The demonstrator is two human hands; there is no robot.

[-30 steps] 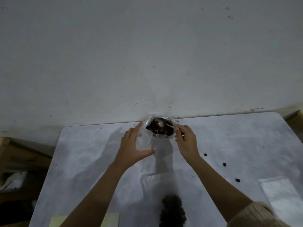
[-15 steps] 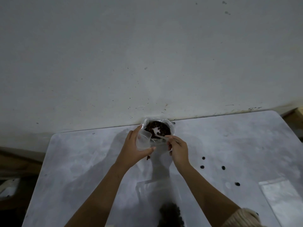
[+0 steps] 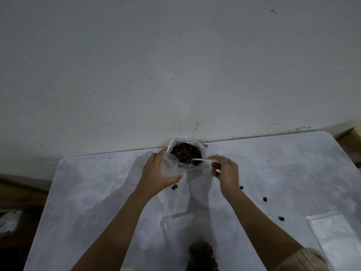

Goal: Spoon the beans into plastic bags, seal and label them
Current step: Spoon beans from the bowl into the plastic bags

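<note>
At the table's (image 3: 97, 192) far edge, the left hand (image 3: 156, 176) gripped the limp, slippery bag (image 3: 168, 165) of beans (image 3: 185, 152); the right (image 3: 226, 173) pinched the light spoon (image 3: 201, 160) by its handle.

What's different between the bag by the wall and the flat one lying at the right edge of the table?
The bag by the wall stands open and full of dark beans; the flat bag lies empty. The left hand steadies the standing one while the right hand dips a spoon in; nobody touches the flat one. Both are clear plastic.
</note>
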